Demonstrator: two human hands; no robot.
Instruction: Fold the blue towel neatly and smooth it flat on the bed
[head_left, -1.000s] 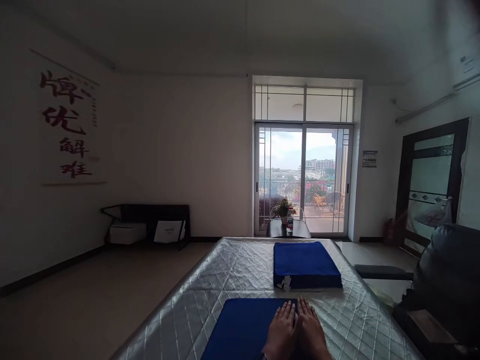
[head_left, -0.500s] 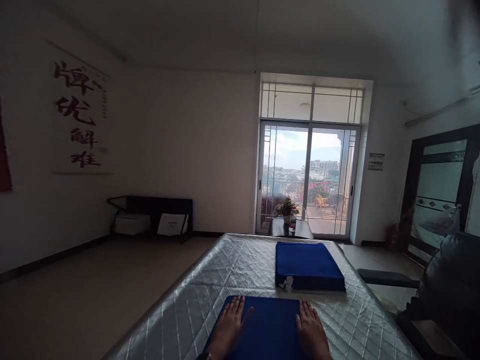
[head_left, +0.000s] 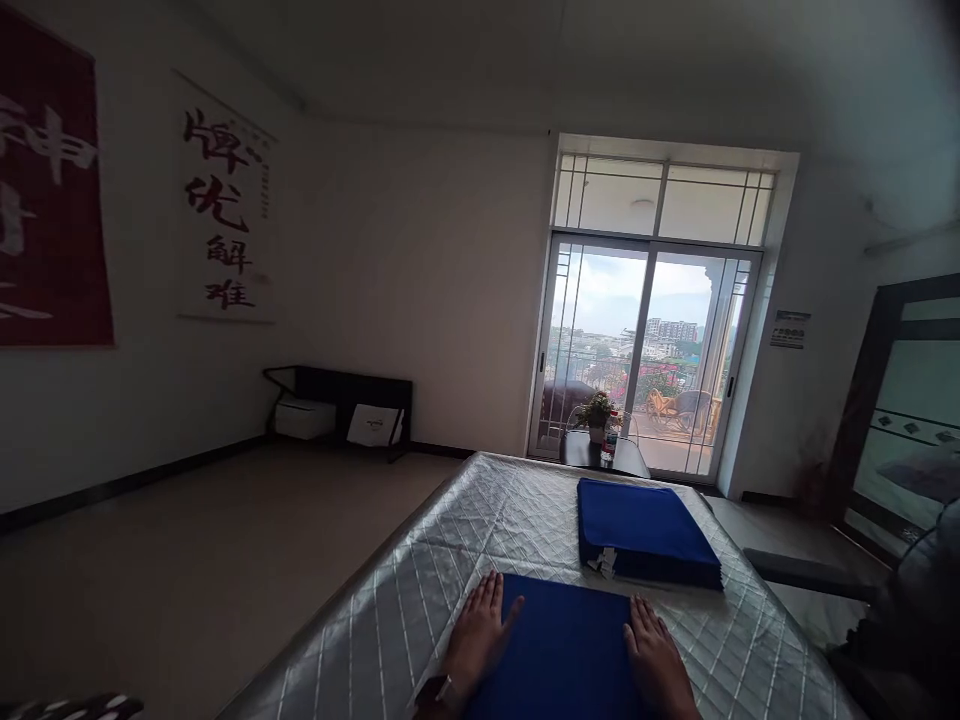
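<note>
A flat blue fabric piece [head_left: 566,650] lies on the silver quilted table cover [head_left: 420,590], its near part cut off by the bottom of the view. My left hand [head_left: 480,628] rests flat on its left edge, fingers stretched forward and thumb held apart. Along the right edge lies my right hand [head_left: 654,648], also flat with its fingers extended. Just beyond, to the right, sits a neat stack of blue fabric pieces [head_left: 645,525] with white tags poking out at its near left corner. Neither hand touches that stack.
Past the table's far end, a small dark table [head_left: 626,458] holds a potted plant [head_left: 598,410] and a bottle [head_left: 609,438]. A black bench [head_left: 345,385] with white boxes stands by the back wall. A dark chair [head_left: 915,600] is at the right.
The camera has turned left and tilted, so the scene sits further right and more of the red banner shows. Both hands stay flat on the blue fabric's edges.
</note>
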